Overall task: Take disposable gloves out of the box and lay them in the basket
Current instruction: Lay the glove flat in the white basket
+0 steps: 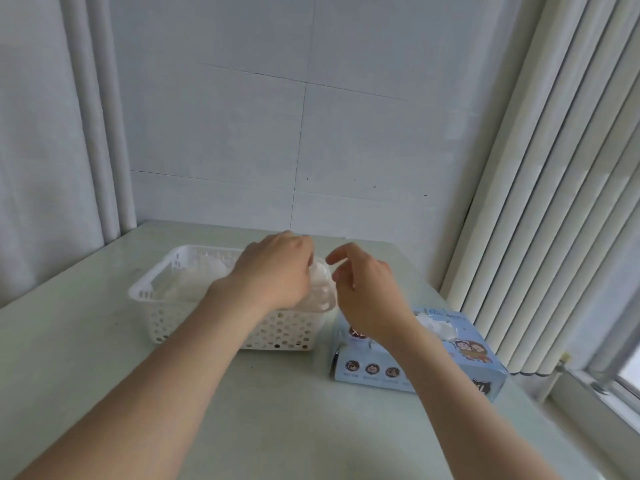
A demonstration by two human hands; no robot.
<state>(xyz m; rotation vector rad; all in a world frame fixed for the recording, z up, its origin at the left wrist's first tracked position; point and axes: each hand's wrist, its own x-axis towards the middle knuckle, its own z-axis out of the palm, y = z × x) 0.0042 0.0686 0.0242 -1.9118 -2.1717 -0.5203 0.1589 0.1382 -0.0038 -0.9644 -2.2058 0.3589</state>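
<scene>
Nearest, 2 bare forearms reach in from 6 o'clock. Her left hand is pinched on a clear glove over the basket, mid-placement; next it needs letting go. At 3 o'clock, the right hand hovers loosely spread, empty, above the box.

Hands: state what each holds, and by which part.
Left hand pinches a clear glove by its top end, over the basket. Right hand is open and holds nothing.
</scene>
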